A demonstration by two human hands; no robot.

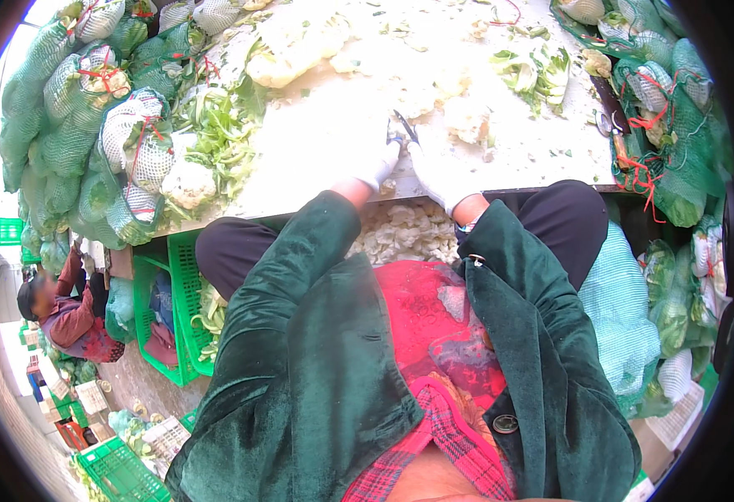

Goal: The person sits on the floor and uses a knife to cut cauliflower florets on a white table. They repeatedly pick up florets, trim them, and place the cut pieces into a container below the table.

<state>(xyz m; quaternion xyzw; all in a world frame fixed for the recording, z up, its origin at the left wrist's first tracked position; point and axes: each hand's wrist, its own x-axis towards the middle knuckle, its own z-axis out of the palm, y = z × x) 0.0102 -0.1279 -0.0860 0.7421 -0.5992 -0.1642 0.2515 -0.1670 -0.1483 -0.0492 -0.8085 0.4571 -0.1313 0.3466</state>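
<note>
Both my hands wear white gloves and meet over the near edge of the white table (316,144). My right hand (436,172) grips a slim, dark cutting tool (407,126), its narrow end pointing away from me. Close beside it, my left hand (382,164) has its fingers drawn together; glare hides whether anything is in them. Trimmed cauliflower pieces (467,119) lie just beyond the right hand. A larger cauliflower head (282,66) sits farther back to the left. Below the table edge, between my knees, is a heap of cut cauliflower florets (407,232).
Green net bags of cauliflower (59,125) are piled at left, beside leaf trimmings (222,132). More net bags (668,113) stand at right, near a dark-bladed knife (610,103). Green crates (182,301) stand by my left knee. Another person (78,314) sits farther left.
</note>
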